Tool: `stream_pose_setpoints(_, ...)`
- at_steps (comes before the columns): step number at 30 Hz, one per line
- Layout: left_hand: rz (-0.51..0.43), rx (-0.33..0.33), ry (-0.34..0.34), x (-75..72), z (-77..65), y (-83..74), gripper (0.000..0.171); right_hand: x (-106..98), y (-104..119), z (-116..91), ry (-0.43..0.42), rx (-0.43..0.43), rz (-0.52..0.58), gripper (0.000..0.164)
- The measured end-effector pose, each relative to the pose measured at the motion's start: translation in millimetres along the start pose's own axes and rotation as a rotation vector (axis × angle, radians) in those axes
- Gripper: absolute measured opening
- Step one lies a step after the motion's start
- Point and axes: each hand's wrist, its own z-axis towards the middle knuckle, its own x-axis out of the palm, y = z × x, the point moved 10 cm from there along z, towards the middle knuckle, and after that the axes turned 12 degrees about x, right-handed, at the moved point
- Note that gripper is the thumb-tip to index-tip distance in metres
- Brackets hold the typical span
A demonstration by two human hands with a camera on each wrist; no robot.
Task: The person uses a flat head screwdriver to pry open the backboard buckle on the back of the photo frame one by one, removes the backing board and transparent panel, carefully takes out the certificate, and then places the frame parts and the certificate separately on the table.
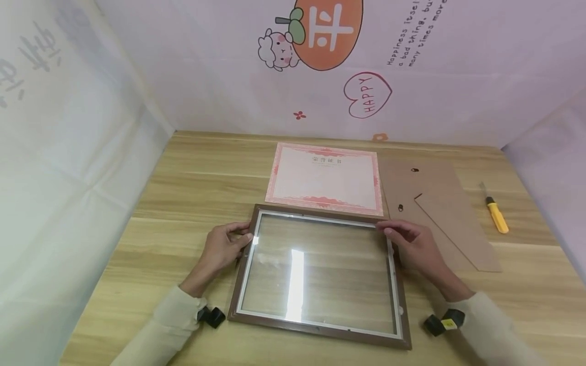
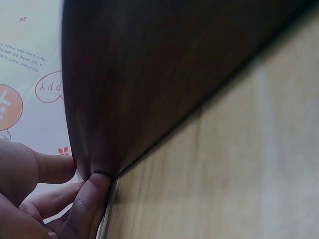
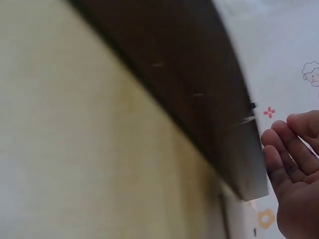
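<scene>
A brown picture frame [image 1: 320, 331] with a silvery inner edge lies on the wooden table in the head view. Inside it is a clear glass pane [image 1: 339, 274] reflecting a bright light strip. My left hand [image 1: 224, 246] grips the frame's left side near the far corner; in the left wrist view its thumb and fingers [image 2: 89, 199] meet the dark frame side. At the far right corner is my right hand [image 1: 414, 246], its thumb and forefinger close together over the edge. The right wrist view shows its slightly bent fingers [image 3: 286, 154] beside the frame, not wrapped round it.
Behind the frame lies a certificate [image 1: 327, 180] with a pink border. A brown backing board [image 1: 439, 208] with small metal hangers and a stand flap lies at right, partly under the right arm. Farther right is a screwdriver [image 1: 496, 213] with a yellow handle. Printed cloth walls surround the table.
</scene>
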Motion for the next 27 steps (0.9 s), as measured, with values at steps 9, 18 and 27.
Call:
stream_pose_setpoints(9,0.120,0.078,0.015,-1.2,-2.8,-7.2,0.036,4,-15,-2,-0.001,-0.018,0.088,0.019)
stream_pose_setpoints(18,0.432,0.261,-0.014,-1.0,-18.6,-44.6,0.044,10,-15,-4,0.016,-0.102,0.101,0.029)
stream_pose_setpoints(27,0.690,0.690,0.164,45.1,-62.1,-112.1,0.049,9,-18,-7,-0.005,-0.086,0.116,0.030)
